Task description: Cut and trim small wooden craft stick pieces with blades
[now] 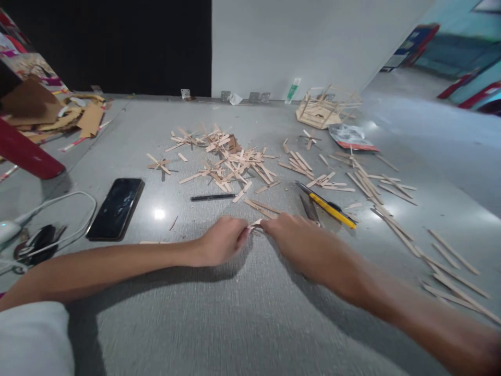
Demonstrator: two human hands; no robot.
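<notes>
Head view: left hand (223, 241) and right hand (297, 241) pinched shut on one short craft-stick piece (255, 224), just above grey surface (235, 324) (utility knife (329, 208) beside right hand). Risks: splintering under bending, graze against blade.

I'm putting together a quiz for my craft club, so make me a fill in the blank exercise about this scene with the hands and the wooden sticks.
1. The small stick is pinched between the left hand and the ____ hand.
2. The utility knife just beyond the right hand has a ____ handle.
3. The dark phone lies to the ____ of both hands.
Missing words: right, yellow, left.
</notes>
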